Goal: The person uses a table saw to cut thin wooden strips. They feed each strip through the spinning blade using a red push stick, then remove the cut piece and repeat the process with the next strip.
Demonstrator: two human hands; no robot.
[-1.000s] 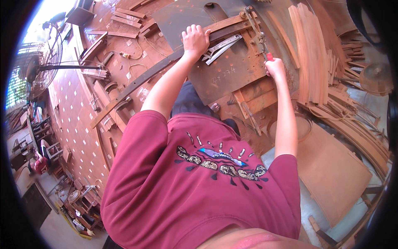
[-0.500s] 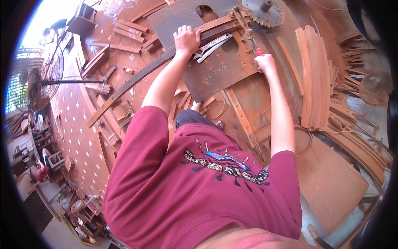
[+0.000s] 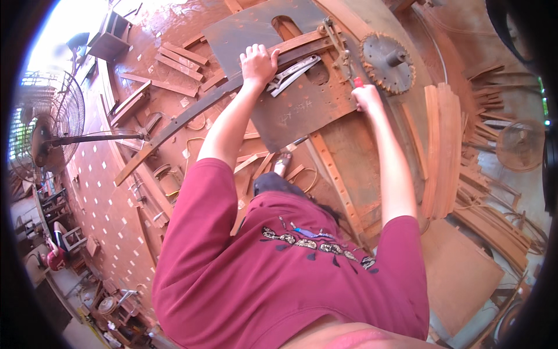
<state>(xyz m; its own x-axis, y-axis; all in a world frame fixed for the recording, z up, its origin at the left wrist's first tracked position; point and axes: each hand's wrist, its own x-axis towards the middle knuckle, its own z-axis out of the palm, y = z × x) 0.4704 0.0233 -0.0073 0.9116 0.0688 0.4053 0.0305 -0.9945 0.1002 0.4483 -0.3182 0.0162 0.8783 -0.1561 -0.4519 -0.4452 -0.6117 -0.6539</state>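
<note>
My left hand (image 3: 258,67) lies over a long curved wooden strip (image 3: 203,107), fingers stretched and thumb apart. The strip crosses a dark flat board (image 3: 290,123) marked with handwriting, its near end sticking out to the left. A lighter curved strip (image 3: 299,42) runs along its far side. My right hand (image 3: 367,98) is closed around the red handle (image 3: 358,82) of a metal clamp (image 3: 344,55) at the board's right side. Between my hands, silver metal tools (image 3: 293,75) lie on the board. Just right of the clamp stands a toothed circular saw blade (image 3: 388,63).
Curved wooden pieces are stacked (image 3: 442,151) on the right, beyond the blade. Offcuts (image 3: 180,61) litter the tiled floor at left, near a standing fan (image 3: 43,139). A flat panel (image 3: 459,273) is at lower right. My foot (image 3: 282,164) shows below the board.
The board, with both hands and the strips on it, has slid forward alongside the saw blade. The blade and stacked wood now appear lower in view. Both hands keep their places.
</note>
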